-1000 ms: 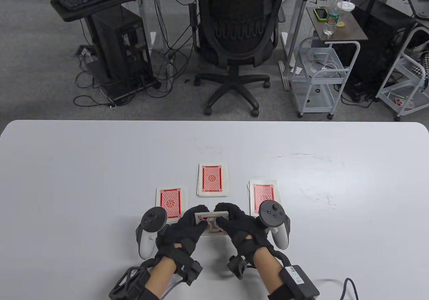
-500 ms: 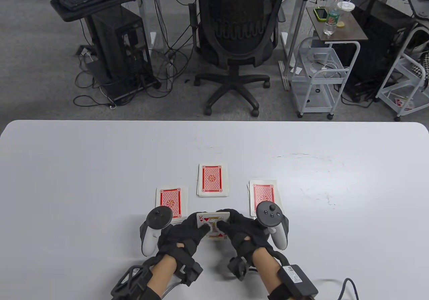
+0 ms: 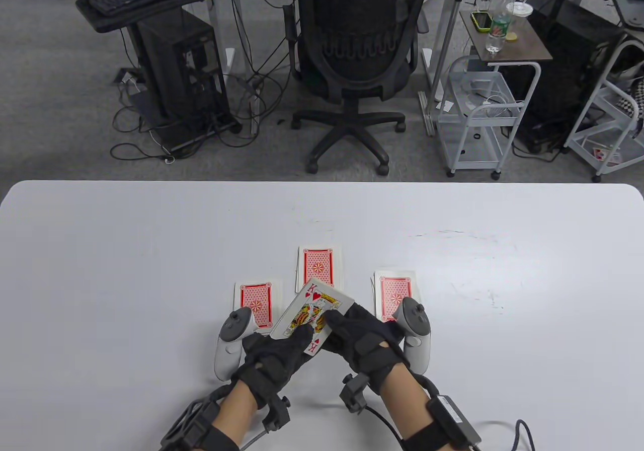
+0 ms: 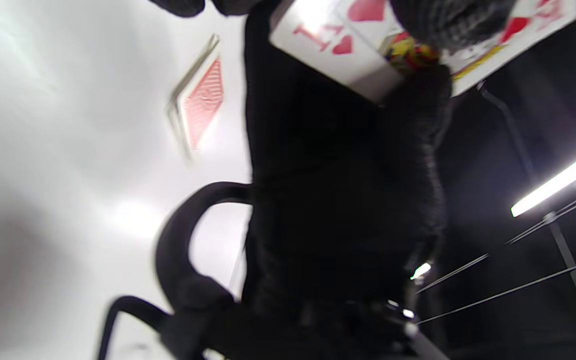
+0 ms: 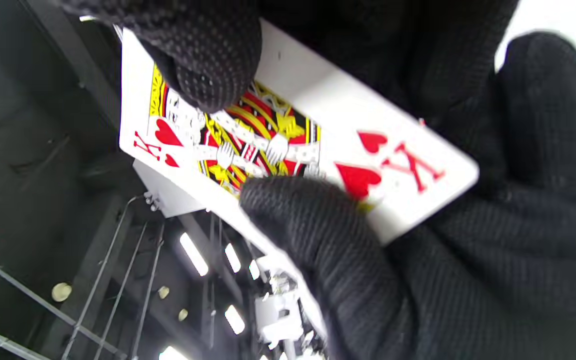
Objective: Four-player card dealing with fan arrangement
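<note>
The left hand (image 3: 274,353) and the right hand (image 3: 359,337), both in black knit sensor gloves, together grip a small stack of playing cards with the king of hearts face up (image 3: 313,314). The stack is tilted and lifted above the white desk (image 3: 126,270), its far corner overlapping the middle pile in the table view. In the right wrist view a gloved finger (image 5: 208,70) presses on the king's face while a thumb (image 5: 308,220) lies across its lower edge. Three face-down piles with red patterned backs lie on the desk just beyond the hands: a left pile (image 3: 255,302), a middle pile (image 3: 317,265) and a right pile (image 3: 395,290). A black mesh office chair (image 3: 357,53) stands behind the desk.
</note>
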Motion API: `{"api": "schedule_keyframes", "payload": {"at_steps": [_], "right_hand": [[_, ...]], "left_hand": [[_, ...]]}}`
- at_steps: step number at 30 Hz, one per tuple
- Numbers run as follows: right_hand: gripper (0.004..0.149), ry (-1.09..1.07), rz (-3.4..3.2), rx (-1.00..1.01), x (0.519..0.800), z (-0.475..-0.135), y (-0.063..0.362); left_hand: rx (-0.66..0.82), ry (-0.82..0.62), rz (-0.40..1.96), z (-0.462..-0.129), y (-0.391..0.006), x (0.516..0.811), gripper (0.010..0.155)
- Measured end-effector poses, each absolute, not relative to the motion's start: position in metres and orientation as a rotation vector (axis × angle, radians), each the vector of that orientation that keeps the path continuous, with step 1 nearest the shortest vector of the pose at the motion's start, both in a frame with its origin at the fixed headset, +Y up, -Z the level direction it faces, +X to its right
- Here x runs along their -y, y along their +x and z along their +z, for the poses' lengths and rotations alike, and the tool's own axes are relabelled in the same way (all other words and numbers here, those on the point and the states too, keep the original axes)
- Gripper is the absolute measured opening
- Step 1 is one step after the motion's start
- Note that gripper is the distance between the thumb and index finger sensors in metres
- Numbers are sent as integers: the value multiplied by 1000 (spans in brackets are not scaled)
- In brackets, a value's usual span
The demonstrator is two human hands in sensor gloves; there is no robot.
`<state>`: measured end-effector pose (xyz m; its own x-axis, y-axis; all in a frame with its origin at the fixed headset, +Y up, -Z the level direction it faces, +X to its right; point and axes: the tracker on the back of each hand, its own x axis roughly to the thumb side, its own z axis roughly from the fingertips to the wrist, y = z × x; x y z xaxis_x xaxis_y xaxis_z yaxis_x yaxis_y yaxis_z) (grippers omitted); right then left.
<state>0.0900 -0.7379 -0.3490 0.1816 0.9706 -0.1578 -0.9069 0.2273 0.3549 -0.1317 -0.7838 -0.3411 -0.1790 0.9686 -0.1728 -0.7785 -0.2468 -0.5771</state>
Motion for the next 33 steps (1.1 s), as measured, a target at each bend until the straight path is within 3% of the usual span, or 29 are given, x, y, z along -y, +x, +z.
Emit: {"api": "schedule_keyframes", "payload": {"at_steps": [3,7,11,13,15,20,24,27,33], "right_hand": [[44,222,1693,-318,722,-348,101],[66,290,1891,-103,688,-352,114],[67,441,1955,8,656,-355,99],[62,443,2049,114,645,-353,88],[42,414,2135,210,638,-351,76],[40,537,2110,161,640,-356,69],[54,366,2117,173,653,-359,80],[42,381,2046,155,658,-361,81],[42,513,2032,125,654,-364,81]], "left_hand": [[430,-585,1740,-340,-134,783,59],[456,-579,1781,-340,-137,780,55],[488,-573,1729,-338,-134,775,55],[492,-566,1705,-337,-133,773,55],[491,-551,1712,-336,-134,772,54],[457,-532,1689,-334,-142,775,53],[476,-513,1746,-334,-142,771,52],[452,-487,1747,-334,-144,772,52],[399,-480,1786,-336,-151,775,53]]}}
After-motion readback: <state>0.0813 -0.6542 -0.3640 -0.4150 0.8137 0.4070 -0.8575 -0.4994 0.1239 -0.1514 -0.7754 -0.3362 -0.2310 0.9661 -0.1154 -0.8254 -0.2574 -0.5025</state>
